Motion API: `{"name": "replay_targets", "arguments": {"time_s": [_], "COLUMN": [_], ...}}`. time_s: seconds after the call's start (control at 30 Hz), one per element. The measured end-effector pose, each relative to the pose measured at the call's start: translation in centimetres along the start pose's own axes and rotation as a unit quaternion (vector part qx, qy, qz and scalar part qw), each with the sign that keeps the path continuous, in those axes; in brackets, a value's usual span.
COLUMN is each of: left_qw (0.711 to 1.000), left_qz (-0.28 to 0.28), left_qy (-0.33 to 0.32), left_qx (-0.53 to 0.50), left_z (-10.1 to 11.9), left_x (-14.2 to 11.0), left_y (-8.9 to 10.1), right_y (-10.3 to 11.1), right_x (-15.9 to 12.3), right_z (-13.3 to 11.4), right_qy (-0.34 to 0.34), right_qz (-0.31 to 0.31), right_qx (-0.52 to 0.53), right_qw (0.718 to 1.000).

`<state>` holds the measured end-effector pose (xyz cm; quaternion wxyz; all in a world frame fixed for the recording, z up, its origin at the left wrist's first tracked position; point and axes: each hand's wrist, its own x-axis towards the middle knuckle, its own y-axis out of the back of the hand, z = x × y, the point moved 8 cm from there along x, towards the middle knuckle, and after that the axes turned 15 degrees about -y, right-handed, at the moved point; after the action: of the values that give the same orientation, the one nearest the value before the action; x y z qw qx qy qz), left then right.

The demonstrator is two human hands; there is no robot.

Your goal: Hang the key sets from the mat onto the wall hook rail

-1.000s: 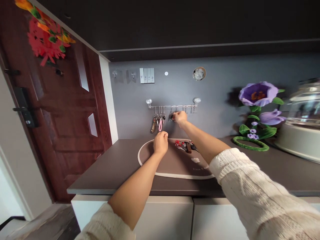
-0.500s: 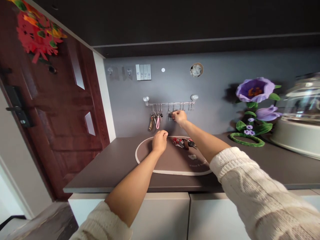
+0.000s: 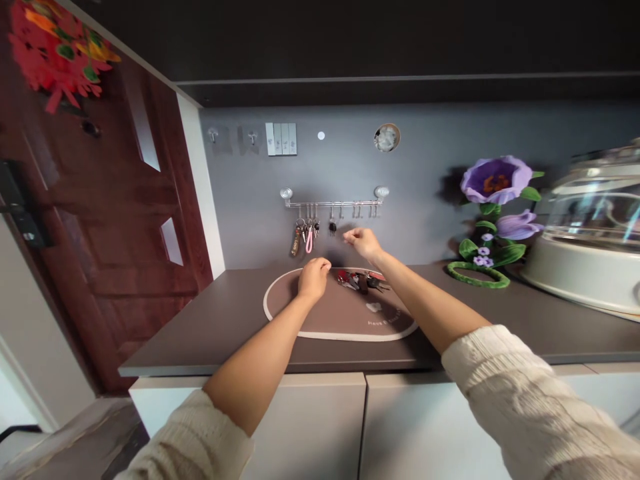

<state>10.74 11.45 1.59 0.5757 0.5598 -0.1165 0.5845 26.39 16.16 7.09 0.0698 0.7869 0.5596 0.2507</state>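
Note:
My right hand [image 3: 364, 245] hovers just right of a small set of dark keys [image 3: 333, 228] that hangs from the hook rail [image 3: 334, 205] on the wall. Its fingers reach left, loosely parted, and I see nothing between them. Lower down, over the mat [image 3: 287, 313], my left hand [image 3: 313, 279] is curled with thumb and fingertips together; whether anything is in it is hidden. At the rail's left end hang several keys, one with a brown tag [image 3: 296, 242], another with a pink strap [image 3: 309, 240]. A pile of keys [image 3: 363, 281] lies on the mat between my hands.
Purple fabric flowers [image 3: 497, 180] with a green ring base stand at the right on the counter [image 3: 210, 327]. Beside them is a white appliance with a clear dome [image 3: 595, 260]. A dark red door [image 3: 125, 267] is at the left; a dark cabinet [image 3: 350, 40] overhangs the counter.
My right hand has let go of the small key set on the rail and drawn back to its right. My left hand stays curled over the mat. The view has shifted slightly.

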Motion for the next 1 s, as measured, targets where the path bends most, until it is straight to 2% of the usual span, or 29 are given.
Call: {"name": "replay_targets", "arguments": {"time_s": [0.2,0.33,0.43,0.73,0.9,1.0], "left_qw": [1.000,0.999,0.999,0.998,0.998,0.998], "left_qz": [-0.018,-0.038,-0.052,-0.061,-0.061,-0.065], "left_qy": [-0.009,-0.003,-0.005,-0.012,-0.011,-0.008], "left_qx": [-0.001,0.001,0.007,0.018,0.019,0.020], "left_z": [0.4,0.3,0.2,0.2,0.3,0.4], "left_x": [-0.1,-0.2,-0.3,-0.3,-0.3,-0.4], "left_y": [-0.4,-0.8,-1.1,-1.3,-1.3,-1.3], "right_y": [0.0,-0.7,-1.3,-2.2,-1.9,-1.4], "right_x": [-2.8,-3.5,-3.4,-2.8,-3.1,-3.3], "right_z": [2.2,3.7,4.7,5.6,5.2,5.2], "right_qy": [0.033,0.091,0.106,0.084,0.091,0.066], "right_qz": [-0.021,-0.027,-0.024,-0.033,-0.047,-0.060], "right_qx": [-0.196,-0.337,-0.400,-0.451,-0.421,-0.388], "right_qw": [0.980,0.937,0.910,0.888,0.901,0.917]}}
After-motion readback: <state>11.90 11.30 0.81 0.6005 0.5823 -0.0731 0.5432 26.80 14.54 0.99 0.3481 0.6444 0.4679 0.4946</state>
